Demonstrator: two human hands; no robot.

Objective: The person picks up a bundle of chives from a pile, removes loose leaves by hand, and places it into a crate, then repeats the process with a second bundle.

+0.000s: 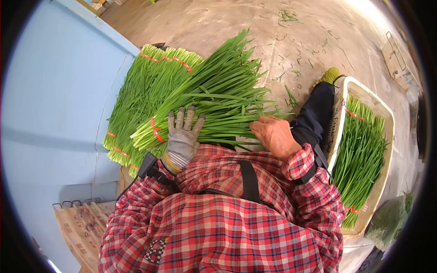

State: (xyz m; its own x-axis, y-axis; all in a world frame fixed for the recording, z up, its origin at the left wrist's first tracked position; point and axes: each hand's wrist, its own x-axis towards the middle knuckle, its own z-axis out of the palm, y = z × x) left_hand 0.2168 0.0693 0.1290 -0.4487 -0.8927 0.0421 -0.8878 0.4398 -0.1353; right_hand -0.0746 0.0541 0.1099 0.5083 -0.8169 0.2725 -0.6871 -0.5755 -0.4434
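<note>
A large bundle of long green leaves (218, 91) lies before me, its pale stem ends at the left tied with a red band (156, 130). My left hand (183, 136), in a grey striped glove, rests on the bundle just right of the band, fingers spread. My bare right hand (274, 135) is at the bundle's lower right edge, thumb and fingers pinched together on leaf ends. Beneath and behind the bundle, at the left, several other banded bundles (136, 95) are stacked.
A pale plastic crate (390, 129) at the right holds banded green bundles (359, 154). Leaf scraps (291, 96) lie on the concrete floor (255, 22). A blue panel (54, 100) stands at the left, above stacked crates (82, 227). A clear bag (387, 220) is at the lower right.
</note>
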